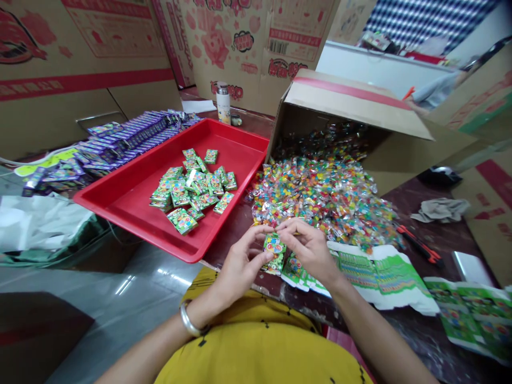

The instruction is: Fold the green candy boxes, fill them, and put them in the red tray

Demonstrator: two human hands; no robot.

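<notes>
Between my hands, at the table's near edge, is a small green candy box [274,248] with a colourful print. My left hand [248,253] grips its left side, thumb across the front and fingers at the top. The fingertips of my right hand [307,246] pinch at the box's upper edge; exactly what they press on is partly hidden. Flat green box blanks [372,272] lie in an overlapping row under and right of my right hand. Just beyond my hands spreads a heap of wrapped colourful candies [320,197].
A red tray [192,255] at left holds several green boxes [182,220]. Purple packets [132,136] lie behind it. A tipped carton [360,104] spills candies. A bottle [223,104], a red-black tool [420,245] and a cloth [440,209] lie around. Another person's arm [436,92] shows at back right.
</notes>
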